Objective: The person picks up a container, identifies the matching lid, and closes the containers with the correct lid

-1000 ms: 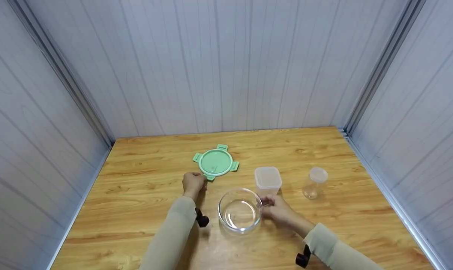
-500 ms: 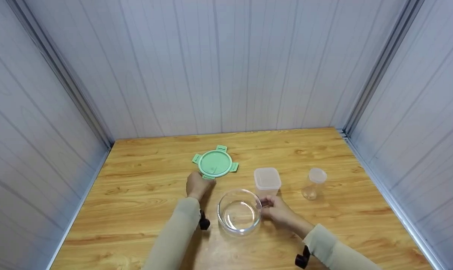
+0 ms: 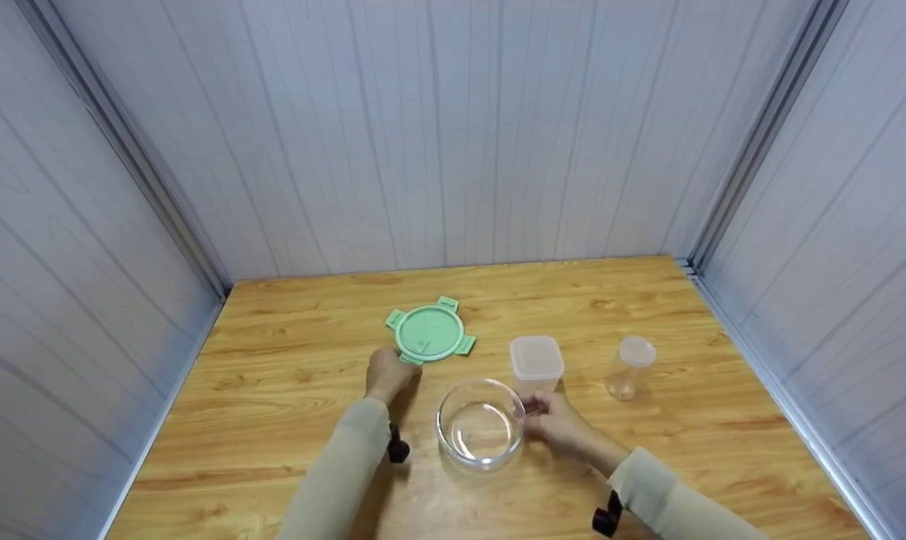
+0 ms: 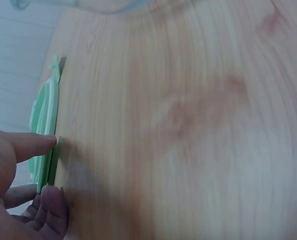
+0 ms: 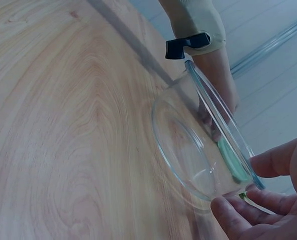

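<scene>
A round green lid [image 3: 430, 332] with flaps around its rim lies on the table left of centre. My left hand [image 3: 388, 373] pinches its near edge; in the left wrist view the thumb is on the lid's [image 4: 51, 107] upper side, with curled fingers beside and partly behind the edge. Nearer to me, a clear glass bowl [image 3: 453, 451] stands upright. My right hand [image 3: 562, 425] grips the bowl's right side, and the right wrist view puts the thumb at the rim and the fingers against the outer wall. The inside of the bowl shows only the table through the glass.
Just behind the right hand stands a squarish translucent container [image 3: 536, 358] with a white lid. Farther right is a small clear jar [image 3: 625, 379] with a pale cap. Panelled walls [image 3: 453, 135] enclose the wooden table [image 3: 273, 420] at the back and both sides.
The green lid has shifted slightly toward me and turned a little. My left hand went right, then back left, at the lid's near edge. The right hand and bowl stayed put.
</scene>
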`<state>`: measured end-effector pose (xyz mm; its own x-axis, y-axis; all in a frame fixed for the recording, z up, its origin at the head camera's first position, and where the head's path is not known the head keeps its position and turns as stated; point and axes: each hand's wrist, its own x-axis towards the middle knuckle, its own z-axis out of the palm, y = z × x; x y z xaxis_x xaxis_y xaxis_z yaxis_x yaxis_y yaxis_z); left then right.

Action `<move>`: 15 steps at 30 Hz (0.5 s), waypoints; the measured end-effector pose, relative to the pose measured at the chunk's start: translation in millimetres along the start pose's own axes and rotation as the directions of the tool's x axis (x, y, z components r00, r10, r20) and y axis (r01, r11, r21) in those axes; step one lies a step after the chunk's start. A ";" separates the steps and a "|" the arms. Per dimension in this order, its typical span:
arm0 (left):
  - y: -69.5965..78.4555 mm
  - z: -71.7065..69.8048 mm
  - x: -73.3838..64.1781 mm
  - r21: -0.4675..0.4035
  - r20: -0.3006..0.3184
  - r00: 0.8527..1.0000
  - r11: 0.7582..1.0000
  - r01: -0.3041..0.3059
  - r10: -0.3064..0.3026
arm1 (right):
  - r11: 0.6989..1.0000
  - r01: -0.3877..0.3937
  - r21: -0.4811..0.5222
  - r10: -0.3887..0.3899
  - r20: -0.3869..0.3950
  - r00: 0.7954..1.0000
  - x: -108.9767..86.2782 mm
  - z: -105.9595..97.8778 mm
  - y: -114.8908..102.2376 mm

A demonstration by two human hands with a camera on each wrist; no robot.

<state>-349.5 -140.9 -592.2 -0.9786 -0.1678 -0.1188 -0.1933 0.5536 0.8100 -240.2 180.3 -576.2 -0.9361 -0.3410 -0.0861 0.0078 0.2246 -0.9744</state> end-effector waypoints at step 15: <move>-25.1 -40.2 6.5 -0.144 0.232 0.971 0.985 0.091 -0.056 | 0.999 -0.022 -0.023 0.022 -0.007 1.000 -0.9 -0.4 0.5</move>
<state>-348.2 -188.6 -590.3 -0.9559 -0.0049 -0.2936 -0.2694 0.4126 0.8702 -239.4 181.1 -576.5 -0.9380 -0.3300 -0.1056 0.0199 0.2530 -0.9673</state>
